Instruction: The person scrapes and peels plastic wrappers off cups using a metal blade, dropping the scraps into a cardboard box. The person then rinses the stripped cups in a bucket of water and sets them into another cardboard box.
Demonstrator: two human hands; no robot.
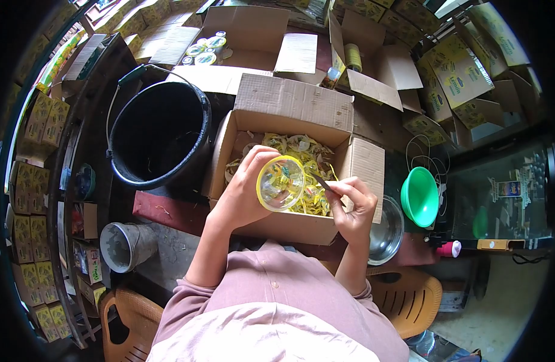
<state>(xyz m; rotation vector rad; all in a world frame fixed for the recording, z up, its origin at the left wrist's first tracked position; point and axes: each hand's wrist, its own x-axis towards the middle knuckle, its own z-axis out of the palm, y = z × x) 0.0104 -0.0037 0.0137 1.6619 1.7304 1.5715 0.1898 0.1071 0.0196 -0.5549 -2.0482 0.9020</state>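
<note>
My left hand (247, 187) holds a round clear plastic lid with a yellow rim (281, 183), tilted toward me above an open cardboard box (289, 108). My right hand (353, 205) pinches a thin dark tool (321, 183) whose tip points at the lid's right edge. The box below is filled with several yellow-and-white lids and peeled labels (301, 151).
A black bucket (160, 133) stands left of the box. A steel bowl (386, 232) and a green funnel (420, 196) sit to the right. Another open box (247, 30) with a few lids lies behind. Stacked yellow cartons (458, 72) surround the area. A grey pot (126, 244) is lower left.
</note>
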